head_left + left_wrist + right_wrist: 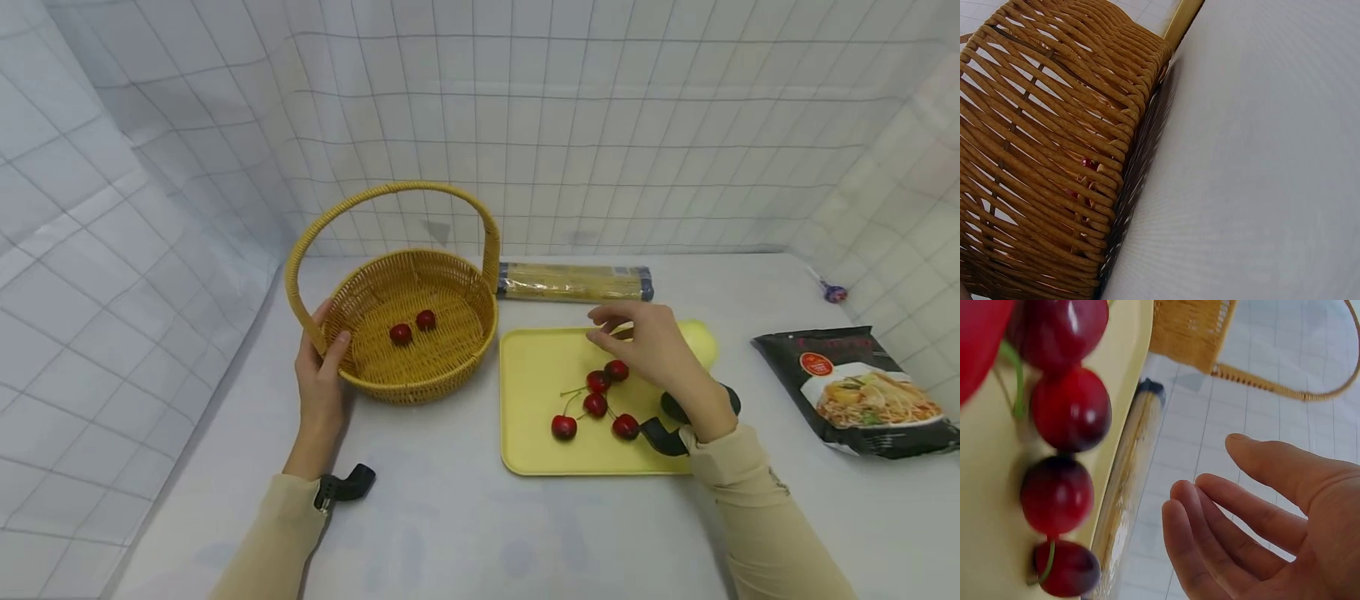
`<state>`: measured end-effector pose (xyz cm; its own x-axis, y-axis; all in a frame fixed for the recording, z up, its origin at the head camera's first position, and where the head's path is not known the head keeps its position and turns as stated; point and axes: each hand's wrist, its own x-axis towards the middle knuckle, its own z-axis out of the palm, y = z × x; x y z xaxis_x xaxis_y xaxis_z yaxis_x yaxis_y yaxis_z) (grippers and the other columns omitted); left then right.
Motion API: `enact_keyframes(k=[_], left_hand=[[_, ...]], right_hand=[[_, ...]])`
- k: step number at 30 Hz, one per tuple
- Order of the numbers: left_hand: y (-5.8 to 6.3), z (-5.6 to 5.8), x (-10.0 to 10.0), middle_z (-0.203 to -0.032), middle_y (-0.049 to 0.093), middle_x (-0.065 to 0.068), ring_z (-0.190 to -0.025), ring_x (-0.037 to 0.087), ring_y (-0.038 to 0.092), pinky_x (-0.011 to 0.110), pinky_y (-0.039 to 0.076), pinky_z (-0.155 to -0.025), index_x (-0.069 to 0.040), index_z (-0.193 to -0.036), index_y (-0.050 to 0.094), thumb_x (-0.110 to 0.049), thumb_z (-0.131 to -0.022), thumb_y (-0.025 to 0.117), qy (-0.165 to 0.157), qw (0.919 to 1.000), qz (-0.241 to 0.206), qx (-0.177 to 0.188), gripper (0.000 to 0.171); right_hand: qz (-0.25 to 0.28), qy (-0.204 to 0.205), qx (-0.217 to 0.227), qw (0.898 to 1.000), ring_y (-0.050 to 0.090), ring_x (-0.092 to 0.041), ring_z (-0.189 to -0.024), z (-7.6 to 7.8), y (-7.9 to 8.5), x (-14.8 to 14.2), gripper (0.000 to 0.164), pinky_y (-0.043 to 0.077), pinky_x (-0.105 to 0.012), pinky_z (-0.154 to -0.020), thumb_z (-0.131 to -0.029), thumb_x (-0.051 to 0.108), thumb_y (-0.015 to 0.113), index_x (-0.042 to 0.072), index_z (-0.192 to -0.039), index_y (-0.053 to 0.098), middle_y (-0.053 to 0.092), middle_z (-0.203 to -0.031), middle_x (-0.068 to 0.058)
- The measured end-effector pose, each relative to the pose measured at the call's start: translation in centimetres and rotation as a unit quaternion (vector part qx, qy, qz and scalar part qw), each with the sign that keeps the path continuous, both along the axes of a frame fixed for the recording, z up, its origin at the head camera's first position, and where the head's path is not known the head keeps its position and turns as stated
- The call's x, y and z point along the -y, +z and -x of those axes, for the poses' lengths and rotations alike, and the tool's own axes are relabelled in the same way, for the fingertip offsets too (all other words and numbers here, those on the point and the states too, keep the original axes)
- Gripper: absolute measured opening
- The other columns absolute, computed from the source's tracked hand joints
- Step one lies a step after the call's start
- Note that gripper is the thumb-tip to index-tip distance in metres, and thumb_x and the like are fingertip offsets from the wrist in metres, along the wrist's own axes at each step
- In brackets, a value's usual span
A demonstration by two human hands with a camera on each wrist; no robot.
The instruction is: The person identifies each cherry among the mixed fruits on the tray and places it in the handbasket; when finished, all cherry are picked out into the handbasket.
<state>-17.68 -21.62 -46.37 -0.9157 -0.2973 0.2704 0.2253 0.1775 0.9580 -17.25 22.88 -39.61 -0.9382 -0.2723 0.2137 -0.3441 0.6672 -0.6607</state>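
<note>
On the left of the table stands a woven wicker basket (416, 392) with a tall arched handle. Two dark red cherries (413, 328) lie inside it. My left hand (321, 379) grips its left side near the handle's foot, thumb over the rim; the left wrist view shows mostly the basket's woven wall (1041, 144). My right hand (645, 346) hovers over the upper right of a yellow tray (536, 358), nothing between its loosely bent fingers (1241, 512). Several cherries (595, 405) with stems lie in the tray, left of and below that hand.
A long clear packet of spaghetti (573, 282) lies behind the tray. A pale yellow-green round thing (699, 342) and a dark object (727, 400) are partly hidden by the right hand and wrist. Farther right are a black noodle packet (862, 387) and a small wrapped lollipop (834, 292).
</note>
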Motion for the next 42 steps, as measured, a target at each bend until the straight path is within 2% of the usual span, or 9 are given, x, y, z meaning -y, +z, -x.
enact_keyframes(k=[8, 17, 23, 28, 35, 42], left_hand=[[-0.6, -0.7, 0.1, -0.161, 0.049, -0.004, -0.151, 0.016, 0.039, 0.036, 0.029, -0.12, -0.031, -0.157, 0.051, -0.029, -0.104, 0.06, -0.002, 0.9998, -0.014, 0.014, 0.054], [-0.3, -0.3, -0.1, -0.161, 0.049, -0.002, -0.151, 0.018, 0.04, 0.035, 0.029, -0.122, -0.03, -0.158, 0.05, -0.028, -0.105, 0.059, -0.009, 0.9998, -0.013, 0.007, 0.054], [0.2, 0.1, 0.1, -0.162, 0.048, -0.002, -0.151, 0.019, 0.04, 0.034, 0.029, -0.121, -0.029, -0.157, 0.051, -0.029, -0.104, 0.059, -0.006, 0.9998, -0.019, 0.0, 0.054], [0.3, 0.5, 0.0, -0.162, 0.048, 0.0, -0.151, 0.019, 0.039, 0.034, 0.028, -0.121, -0.028, -0.157, 0.051, -0.027, -0.104, 0.06, -0.011, 0.9995, -0.03, -0.003, 0.054], [0.2, 0.6, 0.0, -0.161, 0.049, 0.001, -0.15, 0.02, 0.04, 0.033, 0.028, -0.119, -0.027, -0.157, 0.051, -0.025, -0.103, 0.059, -0.007, 0.9996, -0.028, -0.008, 0.055], [0.1, 0.5, 0.0, -0.161, 0.049, 0.001, -0.15, 0.019, 0.041, 0.032, 0.029, -0.119, -0.028, -0.157, 0.051, -0.026, -0.103, 0.059, -0.007, 0.9997, -0.023, -0.007, 0.055]], right_hand=[[-0.066, -0.009, 0.065, 0.996, 0.074, -0.034, -0.105, -0.2, -0.2, -2.3, 0.03, 0.061, -0.049, -0.09, -0.098, 0.014, 0.075, 0.0, -0.125, 0.073, 0.074, -0.122, -0.021], [-0.146, 0.007, 0.081, 0.986, 0.071, -0.041, -0.107, 0.1, 0.0, -3.1, 0.033, 0.056, -0.055, -0.094, -0.095, 0.0, 0.072, -0.005, -0.128, 0.07, 0.074, -0.12, -0.025], [-0.141, 0.016, 0.089, 0.986, 0.07, -0.043, -0.113, 0.4, 0.0, -2.8, 0.036, 0.055, -0.056, -0.097, -0.095, -0.004, 0.072, -0.007, -0.13, 0.068, 0.071, -0.125, -0.027], [-0.138, 0.023, 0.085, 0.986, 0.071, -0.043, -0.109, 0.8, -0.5, -2.6, 0.033, 0.055, -0.056, -0.096, -0.094, -0.006, 0.072, -0.009, -0.127, 0.069, 0.073, -0.119, -0.027], [-0.141, 0.031, 0.089, 0.986, 0.071, -0.04, -0.108, 1.1, -0.9, -1.7, 0.024, 0.054, -0.055, -0.097, -0.095, -0.002, 0.073, -0.007, -0.119, 0.072, 0.077, -0.109, -0.021], [-0.133, 0.022, 0.085, 0.987, 0.072, -0.037, -0.107, 1.4, -1.7, -1.5, 0.026, 0.054, -0.053, -0.097, -0.096, 0.004, 0.074, -0.005, -0.12, 0.072, 0.077, -0.11, -0.02]])
